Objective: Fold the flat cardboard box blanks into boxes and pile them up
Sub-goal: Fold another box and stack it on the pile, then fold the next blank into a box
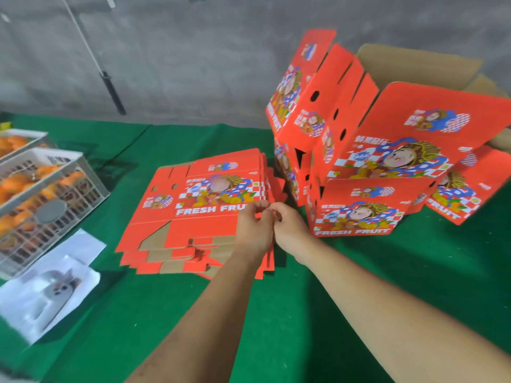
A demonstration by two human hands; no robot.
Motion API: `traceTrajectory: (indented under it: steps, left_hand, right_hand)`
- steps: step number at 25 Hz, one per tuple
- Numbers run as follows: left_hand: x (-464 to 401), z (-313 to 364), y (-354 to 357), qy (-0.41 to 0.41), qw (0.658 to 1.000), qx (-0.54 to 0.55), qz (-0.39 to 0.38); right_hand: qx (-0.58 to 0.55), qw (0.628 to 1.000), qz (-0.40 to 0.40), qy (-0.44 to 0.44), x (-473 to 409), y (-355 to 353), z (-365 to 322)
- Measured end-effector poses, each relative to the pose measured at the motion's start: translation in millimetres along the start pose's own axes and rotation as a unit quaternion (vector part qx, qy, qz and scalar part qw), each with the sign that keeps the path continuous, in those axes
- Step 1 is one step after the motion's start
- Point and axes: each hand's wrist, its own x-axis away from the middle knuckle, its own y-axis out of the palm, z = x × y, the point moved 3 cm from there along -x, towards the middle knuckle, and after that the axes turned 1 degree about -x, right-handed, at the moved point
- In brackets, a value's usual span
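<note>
1. Box blanks [193, 205] lie in a flat stack on the green tabletop [276, 327], left of the pile of folded boxes [356, 211].
2. Left hand [253, 230] and right hand [290, 228] meet at the right edge of the top blank. The fingers [258, 207] of both appear curled and pinching that edge; motion blur hides the exact contact.
3. Handling, as judged: thin corrugated card, light, stiff along the panels and weak at the scored creases. The printed face is probably smooth, so grip an edge, not the face.
4. Take hold at a free panel edge near a corner. Separate one sheet only, since the edges in the stack lie close together.
5. Folded boxes stand tilted against one another; add to the pile gently.
6. Crates of oranges [41, 183] stand at the far left.
</note>
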Motion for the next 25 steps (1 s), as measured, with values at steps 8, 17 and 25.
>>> traceTrajectory:
  steps: [8, 17, 25]
  left_hand:
    - [-8.0, -38.3, -75.6, -0.063, 0.971, -0.218, -0.078]
    - [-6.1, -79.8, -130.5, 0.056, 0.756, -0.594, -0.27]
    - [3.8, -87.5, -161.2, 0.057, 0.784, -0.535, -0.309]
  right_hand:
    - [-0.041, 0.977, 0.092, 0.189, -17.4, 64.7, 18.3]
    - [-0.117, 0.936, 0.168, 0.285, -13.5, 117.9, 19.4]
    - [-0.128, 0.9, 0.231, 0.346, 0.4, 120.4, 30.1]
